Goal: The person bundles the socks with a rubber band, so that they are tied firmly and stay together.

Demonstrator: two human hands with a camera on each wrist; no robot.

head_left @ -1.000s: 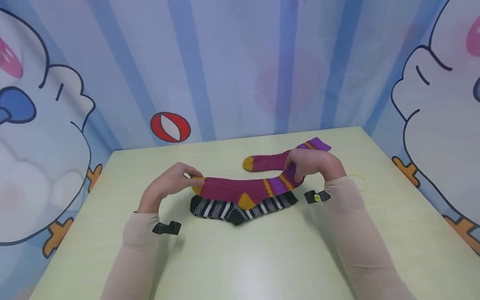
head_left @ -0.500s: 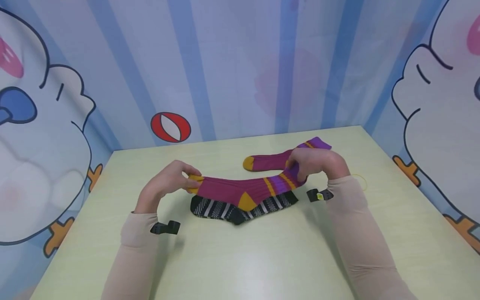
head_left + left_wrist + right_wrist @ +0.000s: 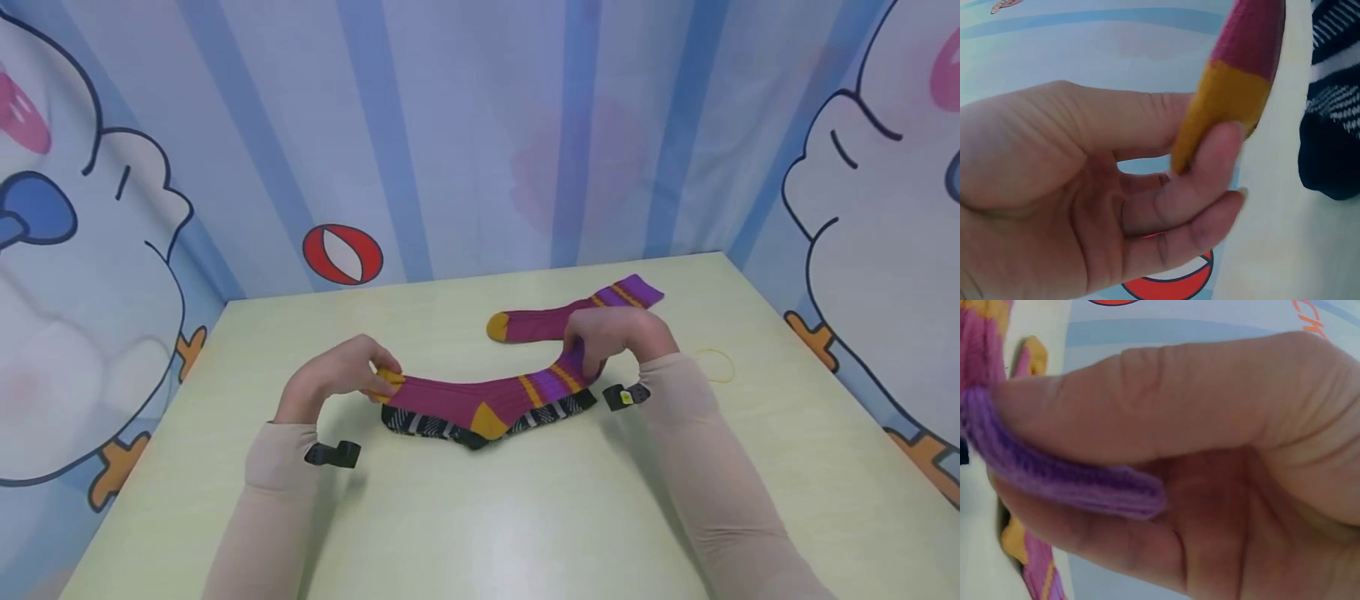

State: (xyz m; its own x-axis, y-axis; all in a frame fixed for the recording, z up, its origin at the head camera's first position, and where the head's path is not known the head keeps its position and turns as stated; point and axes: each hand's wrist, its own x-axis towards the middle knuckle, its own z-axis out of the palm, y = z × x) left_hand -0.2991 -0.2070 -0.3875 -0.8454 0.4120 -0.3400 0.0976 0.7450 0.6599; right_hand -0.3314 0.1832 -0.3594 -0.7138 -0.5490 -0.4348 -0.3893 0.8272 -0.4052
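Observation:
A magenta sock [image 3: 442, 402] with a yellow toe and heel and a purple cuff stretches between both hands. My left hand [image 3: 341, 369] pinches its yellow toe [image 3: 1225, 100] between thumb and fingers. At the other end my right hand [image 3: 611, 335] pinches the purple cuff [image 3: 1066, 478]. Beneath the held sock, partly covered by it, a black-and-white patterned sock [image 3: 427, 425] lies on the table. Its dark toe [image 3: 1332, 156] shows beside the left hand in the left wrist view. The matching magenta sock [image 3: 536, 325] lies flat behind the right hand.
A thin yellow ring [image 3: 722, 367] lies on the pale table [image 3: 480, 517], right of the right hand. Printed fabric walls [image 3: 480, 142] with cartoon figures rise behind the table and along its left and right sides.
Both hands have come down toward the table with the magenta sock, which now covers more of the black-and-white sock. The right hand has also moved slightly left.

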